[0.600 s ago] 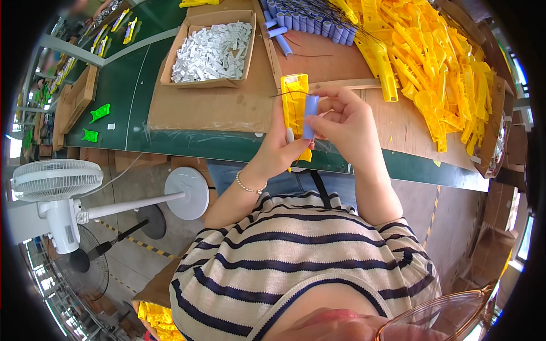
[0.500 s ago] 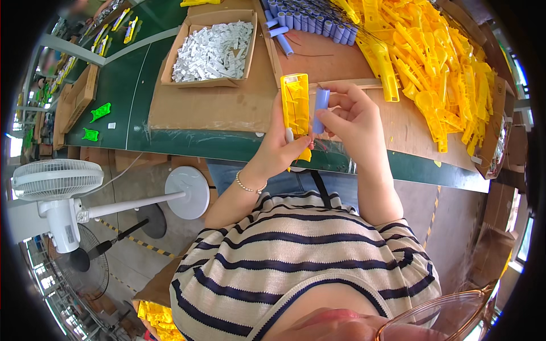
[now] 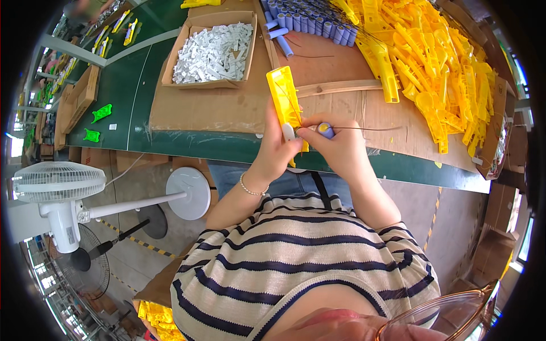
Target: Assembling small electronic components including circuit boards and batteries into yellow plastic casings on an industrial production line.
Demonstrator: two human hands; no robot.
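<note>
Green worktop point(image 3: 131, 85) in front of me, cardboard sheets laid over part of it. Far side, left of centre: open carton point(image 3: 166, 74) full of small white parts point(image 3: 213, 54). Right of that, rows of purple cylinders point(image 3: 307, 24) with dark wires, then a big heap of yellow plastic parts point(image 3: 432, 68) filling the right side. Wooden strip point(image 3: 341, 87) lies just beyond my hands. Two bright green pieces point(image 3: 101, 112) sit off to the left; white fan point(image 3: 57, 177) stands left, beside the worktop.

Both forearms reach forward and angle inward, hands near each other over the worktop's near edge. My left hand point(image 3: 276, 145) grips a yellow casing point(image 3: 280, 91) by its lower part, casing tilted, top end leaning left. White piece point(image 3: 289, 132) shows at the left thumb.

My right hand point(image 3: 341, 142) is closed around one purple cylinder point(image 3: 326, 130), end toward the camera, just right of the casing. Right fingertips are at the casing's edge; can't tell what they pinch. Thin dark wire point(image 3: 372, 129) sticks out rightward past my knuckles.
</note>
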